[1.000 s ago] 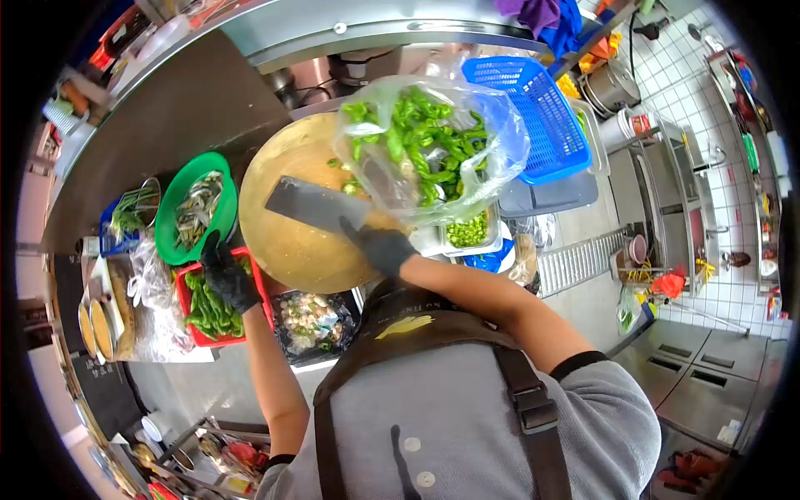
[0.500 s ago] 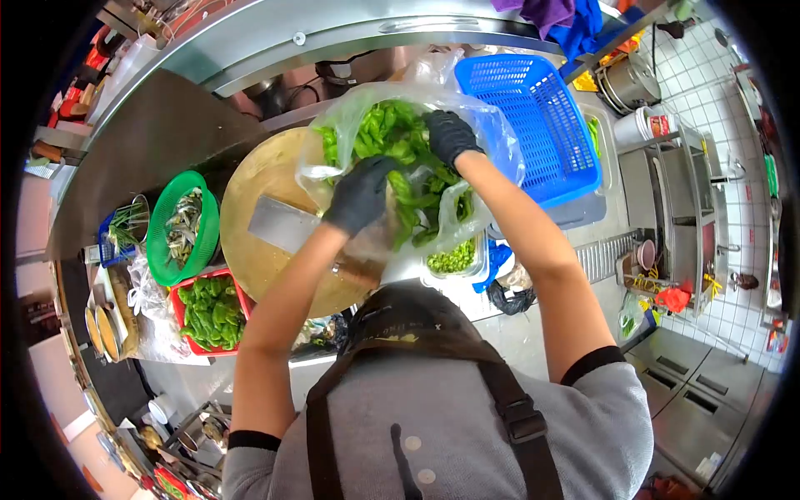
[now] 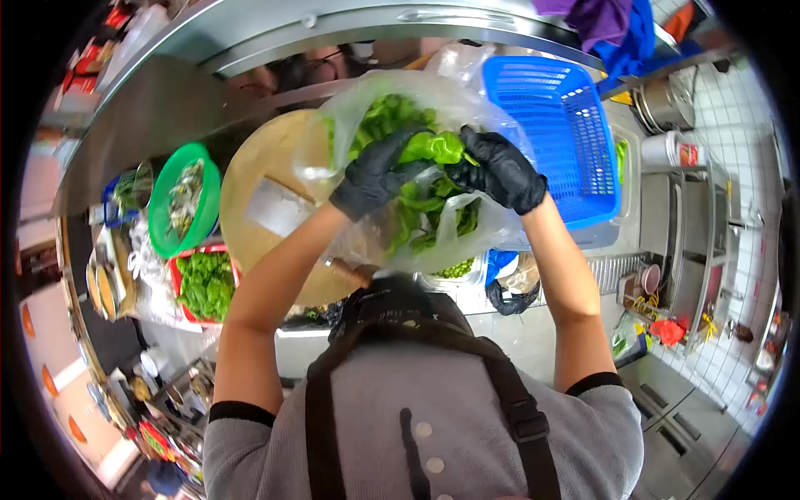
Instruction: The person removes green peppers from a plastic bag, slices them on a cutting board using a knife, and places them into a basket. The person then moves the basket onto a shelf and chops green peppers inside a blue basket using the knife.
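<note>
A long green pepper [image 3: 435, 148] lies between my two black-gloved hands, above an open clear plastic bag [image 3: 471, 98]. My left hand [image 3: 377, 171] is closed around its thick end. The fingers of my right hand [image 3: 502, 171] pinch at the stem end, and part of their grip is hidden. Many more green peppers [image 3: 392, 117] fill the bag below and behind my hands. To the left, a cleaver [image 3: 281, 208] rests flat on the round chopping board [image 3: 240, 171], its handle toward me. Chopped green pieces [image 3: 455, 271] show in a clear container under the bag's near edge.
A blue basket [image 3: 567, 158] stands right of the bag. On the left are a green basket [image 3: 158, 212] holding small items and a red tray [image 3: 177, 279] of green peppers [image 3: 206, 283]. A metal shelf edge [image 3: 358, 37] runs across the far side.
Both hands were down among the peppers in the bag. Now they have come together above it, with one pepper held between them. The view has shifted slightly.
</note>
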Motion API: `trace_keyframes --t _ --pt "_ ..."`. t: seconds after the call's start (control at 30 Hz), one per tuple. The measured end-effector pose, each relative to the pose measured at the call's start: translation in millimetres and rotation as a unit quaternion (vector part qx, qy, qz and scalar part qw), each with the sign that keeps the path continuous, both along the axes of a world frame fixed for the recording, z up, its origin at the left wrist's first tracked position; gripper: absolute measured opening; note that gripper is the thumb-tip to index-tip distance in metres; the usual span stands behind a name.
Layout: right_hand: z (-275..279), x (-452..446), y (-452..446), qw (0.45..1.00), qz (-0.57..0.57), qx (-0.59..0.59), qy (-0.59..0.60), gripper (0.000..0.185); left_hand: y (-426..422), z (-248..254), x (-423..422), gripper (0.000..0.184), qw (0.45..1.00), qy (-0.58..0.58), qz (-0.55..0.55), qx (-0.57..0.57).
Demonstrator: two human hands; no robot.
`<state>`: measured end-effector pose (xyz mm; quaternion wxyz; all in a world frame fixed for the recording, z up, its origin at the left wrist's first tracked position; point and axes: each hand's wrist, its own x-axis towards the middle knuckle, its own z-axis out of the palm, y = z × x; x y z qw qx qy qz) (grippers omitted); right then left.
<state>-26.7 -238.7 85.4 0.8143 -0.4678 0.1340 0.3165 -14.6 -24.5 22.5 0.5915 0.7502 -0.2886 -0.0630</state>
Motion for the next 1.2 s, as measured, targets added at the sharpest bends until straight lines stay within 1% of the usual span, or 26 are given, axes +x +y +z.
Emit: trace_keyframes --t 0.03,0.07,0.1,0.13,0.17,0.2,0.23,0.27,0.3,0.37,0.4,0.43,0.5,0.53,0.6,0.63,0.67,0.77,0.8,0.87,0.93,1.03,1.1,1.2 --pt "2 -2 1 0.988 0.039 -0.125 -0.080 0.028 9 16 -17 0.049 0.997 0.067 0.045 -0.018" --pt "5 -12 15 0.930 -0.011 -0.280 -0.239 0.024 22 36 -37 0.051 0.986 0.131 0.097 -0.036" --pt "16 -32 31 0.822 -0.063 -0.410 -0.391 0.021 38 50 -55 0.052 0.968 0.192 0.154 -0.057" --pt "25 -53 51 0.836 -0.078 -0.357 -0.409 0.019 64 42 -73 0.056 0.931 0.295 0.166 -0.139" --pt "30 -73 73 0.849 -0.094 -0.300 -0.425 0.019 85 45 -93 0.053 0.895 0.331 0.222 -0.200" --pt "14 -91 94 0.860 -0.043 -0.245 -0.445 0.017 104 50 -115 0.050 0.851 0.361 0.274 -0.264" --pt "0 -104 118 0.850 0.074 -0.241 -0.463 0.024 122 52 -137 0.048 0.801 0.384 0.320 -0.329" --pt "-21 -113 145 0.786 0.151 -0.291 -0.524 0.029 146 48 -156 0.047 0.793 0.385 0.325 -0.342" --pt "-45 -121 170 0.709 0.222 -0.338 -0.577 0.034 167 40 -175 0.048 0.772 0.374 0.323 -0.400" --pt "-92 -138 211 0.584 0.289 -0.481 -0.586 0.048 200 26 -212 0.050 0.723 0.357 0.301 -0.508" --pt "-119 -143 225 0.590 0.312 -0.512 -0.540 0.055 213 25 -225 0.053 0.720 0.362 0.283 -0.520" --pt "-142 -145 234 0.593 0.332 -0.546 -0.490 0.062 222 19 -235 0.053 0.717 0.351 0.304 -0.521" --pt "-167 -144 244 0.566 0.320 -0.582 -0.488 0.057 230 -5 -248 0.054 0.708 0.330 0.336 -0.526" --pt "-169 -143 246 0.550 0.312 -0.602 -0.488 0.055 236 -16 -254 0.056 0.694 0.338 0.324 -0.547" --pt "-165 -142 239 0.586 0.276 -0.580 -0.495 0.056 244 -42 -258 0.058 0.714 0.364 0.352 -0.483" --pt "-144 -141 242 0.603 0.255 -0.568 -0.498 0.056 247 -57 -258 0.058 0.724 0.375 0.364 -0.449" --pt "-119 -144 241 0.609 0.258 -0.579 -0.478 0.054 251 -76 -257 0.065 0.743 0.370 0.344 -0.439" --pt "-100 -158 239 0.731 0.242 -0.503 -0.391 0.046 247 -84 -252 0.066 0.752 0.414 0.325 -0.397" --pt "-107 -163 243 0.763 0.192 -0.469 -0.401 0.041 245 -91 -248 0.067 0.753 0.419 0.325 -0.389" --pt "-116 -167 247 0.783 0.222 -0.449 -0.368 0.041 246 -103 -245 0.066 0.764 0.433 0.326 -0.351" --pt "-106 -172 258 0.802 0.264 -0.436 -0.312 0.041 248 -105 -242 0.066 0.773 0.438 0.328 -0.322" --pt "-115 -177 266 0.757 0.253 -0.458 -0.392 0.042 253 -108 -242 0.065 0.786 0.436 0.328 -0.291" --pt "-117 -178 264 0.775 0.271 -0.452 -0.349 0.041 256 -112 -242 0.064 0.796 0.433 0.327 -0.268" --pt "-125 -176 260 0.800 0.276 -0.440 -0.299 0.041 257 -114 -239 0.063 0.790 0.439 0.331 -0.272"
